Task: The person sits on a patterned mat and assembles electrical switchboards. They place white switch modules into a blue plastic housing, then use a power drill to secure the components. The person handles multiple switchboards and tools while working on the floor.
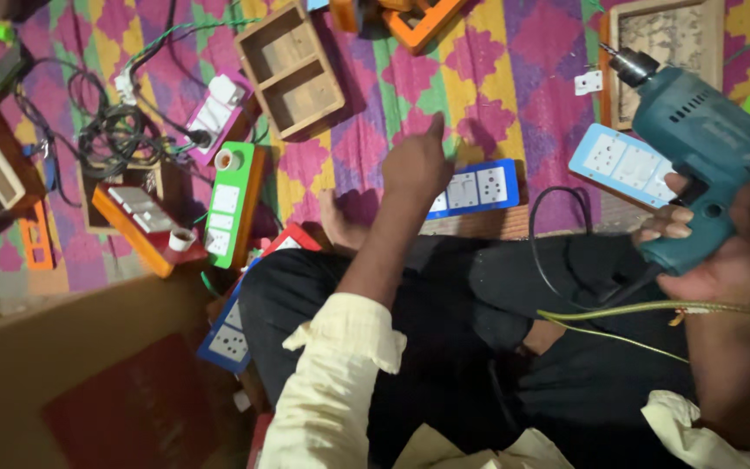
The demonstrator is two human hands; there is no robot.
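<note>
I sit cross-legged on a patterned mat. My right hand (712,233) grips a teal electric drill (696,143) at the right, its chuck pointing up and left; its black cord (557,260) loops over my dark trousers. My left hand (416,162) reaches forward over the mat, fingers curled together, right beside a blue switch-and-socket board (477,188); whether it touches the board is unclear. A light blue socket board (620,163) lies just left of the drill.
A two-compartment wooden box (289,68) lies ahead. Green (234,201), purple (215,113) and orange (136,221) switch boards and tangled black cables (115,130) fill the left. A wooden frame (666,39) is at top right, cardboard (62,373) at bottom left.
</note>
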